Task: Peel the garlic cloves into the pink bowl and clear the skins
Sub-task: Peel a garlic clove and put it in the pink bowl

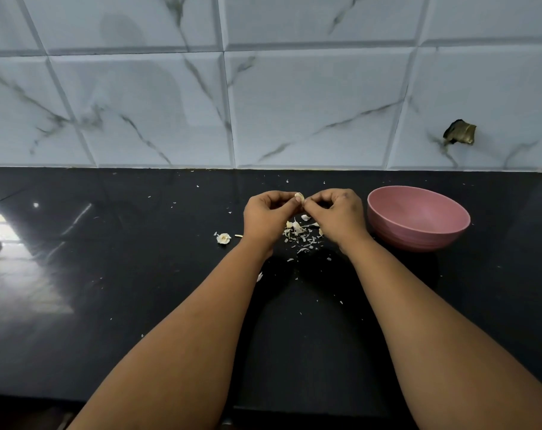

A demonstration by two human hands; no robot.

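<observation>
A pale garlic clove (299,197) is held above the black counter between both hands. My left hand (268,214) grips it from the left with curled fingers. My right hand (336,212) pinches it from the right with thumb and fingertips. Below the hands lies a small heap of papery garlic skins (302,234). The pink bowl (418,217) stands upright just right of my right hand; the part of its inside that shows holds nothing. A garlic root stub (223,238) lies on the counter left of my left wrist.
The glossy black counter (139,274) runs back to a marble-patterned tiled wall (294,103). Tiny skin flakes are scattered over the counter. A broken hole with a brass fitting (460,132) sits in the wall at right. A dark object shows at the far left edge.
</observation>
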